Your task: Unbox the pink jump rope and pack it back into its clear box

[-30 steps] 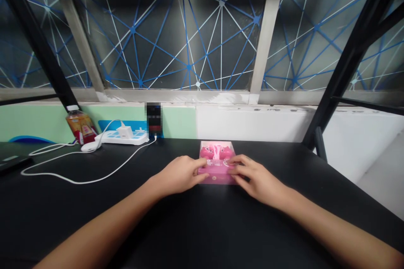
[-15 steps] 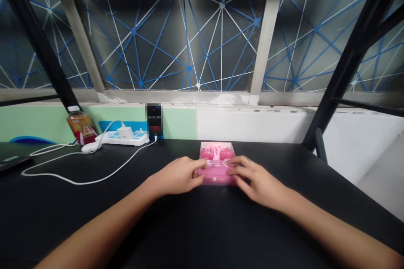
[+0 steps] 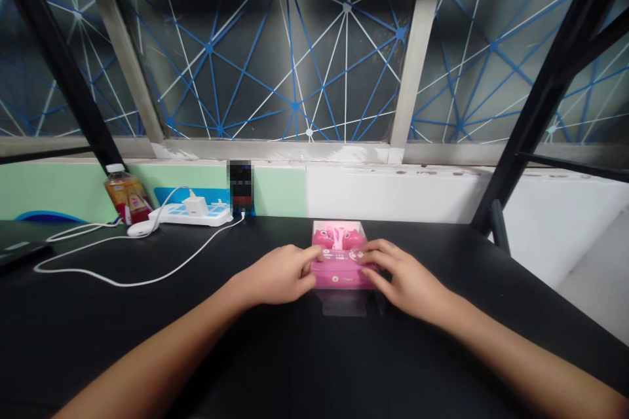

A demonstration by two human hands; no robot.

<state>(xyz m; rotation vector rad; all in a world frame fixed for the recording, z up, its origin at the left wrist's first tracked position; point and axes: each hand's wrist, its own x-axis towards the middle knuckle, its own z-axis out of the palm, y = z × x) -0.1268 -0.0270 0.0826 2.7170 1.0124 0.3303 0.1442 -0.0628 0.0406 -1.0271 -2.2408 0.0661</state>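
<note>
A pink box (image 3: 339,278) lies on the black table, its far part showing pink rounded pieces (image 3: 344,237) with a pale pink cord between them. At its left edge my left hand (image 3: 280,273) grips it, index finger on top, thumb at the near side and the other fingers curled. My right hand (image 3: 407,278) holds the right edge, with fingers on the upper surface and the thumb by the near corner. A clear plastic flap (image 3: 344,306) sticks out from the near side of the box.
Behind on the left stand a drink bottle (image 3: 128,196), a white power strip (image 3: 171,215) and a blurred-out dark device (image 3: 241,186) with a white cable (image 3: 122,285). A dark flat object (image 3: 22,254) lies at the left edge. Black frame bars (image 3: 535,91) rise beside the window.
The clear flap now shows at the near side of the box. My right hand's fingers have shifted slightly to the right, while my left hand has barely moved.
</note>
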